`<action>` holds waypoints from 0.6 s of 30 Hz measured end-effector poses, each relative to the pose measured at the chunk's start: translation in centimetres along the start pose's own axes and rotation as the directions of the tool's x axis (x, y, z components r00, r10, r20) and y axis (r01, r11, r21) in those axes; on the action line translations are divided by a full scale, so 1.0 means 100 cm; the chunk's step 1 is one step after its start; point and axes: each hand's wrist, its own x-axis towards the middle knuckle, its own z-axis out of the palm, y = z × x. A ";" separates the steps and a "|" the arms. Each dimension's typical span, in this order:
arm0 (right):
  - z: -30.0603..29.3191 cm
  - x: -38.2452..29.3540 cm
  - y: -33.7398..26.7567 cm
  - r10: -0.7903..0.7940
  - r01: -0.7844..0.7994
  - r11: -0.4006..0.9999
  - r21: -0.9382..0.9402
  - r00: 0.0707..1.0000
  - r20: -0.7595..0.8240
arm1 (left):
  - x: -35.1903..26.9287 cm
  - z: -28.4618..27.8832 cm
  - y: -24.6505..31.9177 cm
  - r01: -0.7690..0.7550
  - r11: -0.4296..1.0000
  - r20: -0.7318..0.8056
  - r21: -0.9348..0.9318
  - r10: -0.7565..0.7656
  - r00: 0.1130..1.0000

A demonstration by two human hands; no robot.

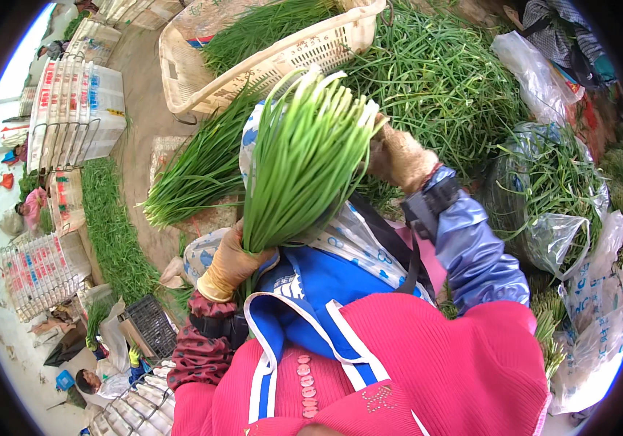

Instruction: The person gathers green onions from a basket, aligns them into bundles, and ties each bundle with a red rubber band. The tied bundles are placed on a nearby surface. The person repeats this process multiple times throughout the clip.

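Note:
A thick bunch of garlic chives (pixel 306 169) is held up before me, its pale stem ends pointing away and its green leaves towards me. My left hand (pixel 233 264), in a tan glove, is closed around the leaves low on the bunch. At the right edge of the pale ends, the fingers of my gloved right hand (pixel 401 155) touch the stems; some fingertips are hidden, so their grip is unclear. Another bunch of chives (pixel 197 163) lies to the left, beside the crate. A blue apron (pixel 311 272) covers my lap below the bunch.
Ahead stands a cream plastic crate (pixel 273 60) holding more chives (pixel 267 32). A large heap of loose leaves (pixel 436 71) lies to its right. A clear plastic bag (pixel 556 234) of greens sits at right. Stacked white crates (pixel 77 114) and a person (pixel 109 381) are at left.

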 end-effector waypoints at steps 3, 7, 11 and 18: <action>0.027 0.012 -0.015 -0.391 0.303 0.276 -0.912 0.902 0.181 | -0.013 0.003 0.009 -0.276 0.775 -0.090 0.569 0.392 0.916; 0.035 0.040 -0.019 -0.418 -0.341 -0.345 0.875 0.890 0.182 | -0.029 0.010 0.014 -0.261 0.239 0.102 0.935 0.525 0.845; 0.037 0.046 -0.010 -0.558 -0.272 -0.139 0.952 0.816 0.152 | -0.040 0.015 0.031 -0.480 0.234 0.327 0.845 0.485 0.811; 0.030 0.031 -0.045 -0.542 -0.253 -0.062 0.966 0.821 0.180 | -0.007 -0.041 0.092 -0.509 0.761 0.171 0.402 0.484 0.858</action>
